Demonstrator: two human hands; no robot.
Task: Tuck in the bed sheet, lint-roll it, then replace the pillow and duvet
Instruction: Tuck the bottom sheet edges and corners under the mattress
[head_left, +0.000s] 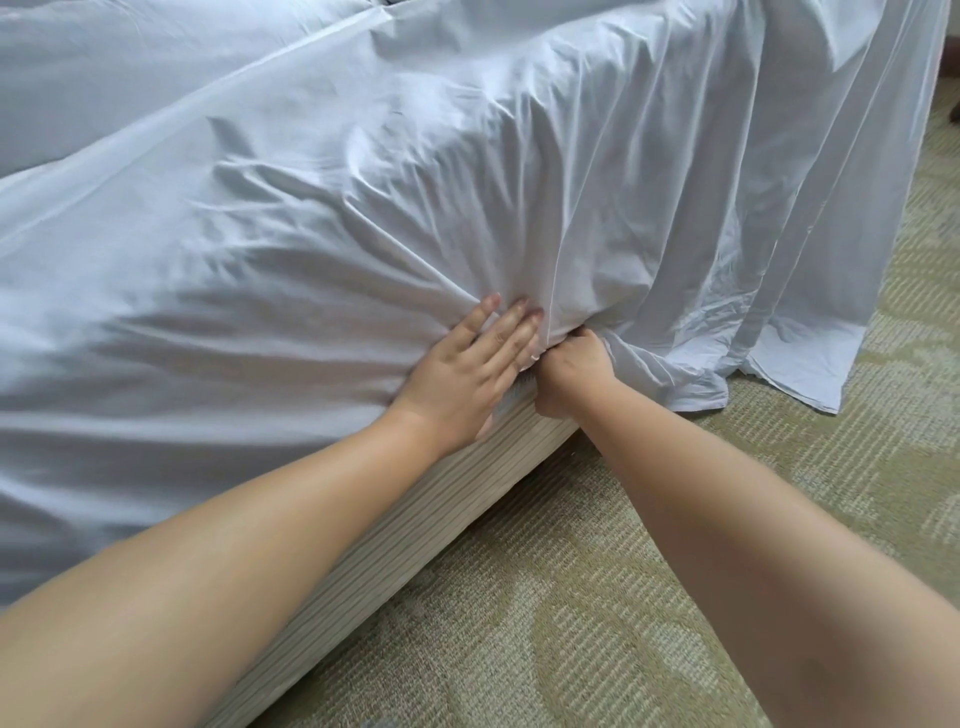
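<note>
A: Where is the bed sheet (291, 249) at this moment?

B: The white sheet covers the mattress. At the left it is drawn under the mattress edge, above the ribbed bed base (395, 535). At the right it hangs loose, and its end lies on the patterned carpet (597, 613).

A: What does the left hand (457, 374) do?

B: It lies flat on the side of the mattress, near the corner. The fingers are straight and close together, and they press the sheet against the mattress. It grips nothing.

A: And the right hand (571, 371)?

B: It is just beside the left one, almost touching it. Its fingers are curled into the cloth at the place where the tucked part meets the hanging part. The fingertips are hidden in the folds, so I cannot tell how deep they go under the mattress. Many wrinkles run out from this point across the sheet.

A: Is there other bedding?

B: At the upper left a second white layer (130, 67) lies on the bed; whether it is the duvet, I cannot tell.
</note>
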